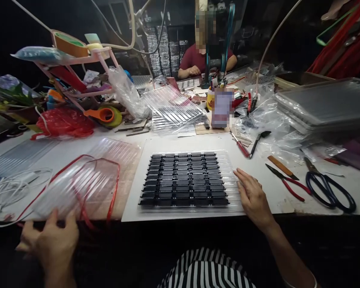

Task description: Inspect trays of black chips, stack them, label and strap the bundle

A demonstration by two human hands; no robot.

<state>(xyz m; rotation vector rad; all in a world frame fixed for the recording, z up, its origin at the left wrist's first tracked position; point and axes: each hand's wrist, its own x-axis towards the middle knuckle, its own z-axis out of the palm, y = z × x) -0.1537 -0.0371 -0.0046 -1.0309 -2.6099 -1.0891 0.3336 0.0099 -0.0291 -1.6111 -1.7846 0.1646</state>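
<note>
A clear plastic tray (230,164) lies on the white board, with rows of black parts (184,179) across most of it. My right hand (254,198) rests at the tray's right edge, its fingers stretched out and touching the rim. At the lower left, my left hand (51,238) is at the table's front edge with its fingers apart, beside clear plastic sheets (66,192). A loop of red ribbon (117,188) lies over those sheets. Whether the left fingertips touch the sheet is hard to make out.
Red-handled pliers (291,188), dark-handled scissors (330,190) and a screwdriver (241,147) lie to the right. Stacked clear trays (327,104) stand behind them. A phone (222,110) stands at the back. White cable (15,192) coils at left. Another person (195,60) sits opposite.
</note>
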